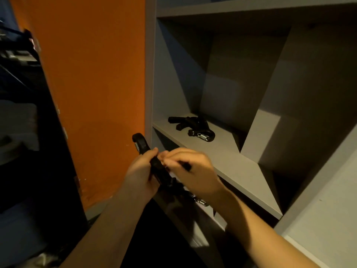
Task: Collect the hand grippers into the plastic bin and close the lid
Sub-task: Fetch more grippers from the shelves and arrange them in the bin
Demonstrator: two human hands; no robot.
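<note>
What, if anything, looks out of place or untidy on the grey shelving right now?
Only the hand grippers on the shelf: they lie in a loose, tangled heap on the shelf board rather than lined up. The left hand and right hand hold more hand grippers. No bin is visible. Nothing looks damaged.

the hand gripper [154,163] at centre frame is black, with a silver coil spring showing near its top. the hand grippers on the shelf [191,127] right of centre are black too, one with a shiny silver spring. the shelf unit [228,161] filling the right side is plain pale grey. the wall panel [92,74] at upper left is solid orange.
</note>
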